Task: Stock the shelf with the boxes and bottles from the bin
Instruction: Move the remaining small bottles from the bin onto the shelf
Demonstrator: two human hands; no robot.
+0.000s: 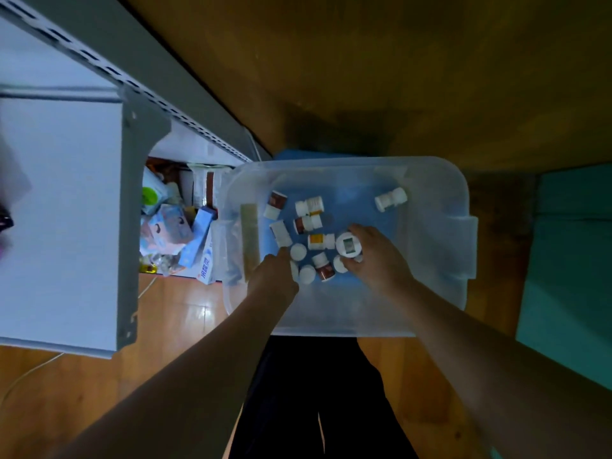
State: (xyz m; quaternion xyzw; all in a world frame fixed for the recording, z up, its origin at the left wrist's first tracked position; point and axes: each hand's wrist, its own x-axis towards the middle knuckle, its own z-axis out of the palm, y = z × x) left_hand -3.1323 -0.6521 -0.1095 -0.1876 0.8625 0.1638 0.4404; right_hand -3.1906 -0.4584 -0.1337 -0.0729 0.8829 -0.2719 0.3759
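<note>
Right grip round bottle, left hand perhaps grasping

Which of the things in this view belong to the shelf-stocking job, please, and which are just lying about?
Part of the job:
- clear plastic bin
- small white-capped bottles in it
- flat beige box along its left wall
- grey metal shelf
- left hand, right hand gripping a white round bottle

Lying about:
- heap of packets on the floor
- teal mat
</note>
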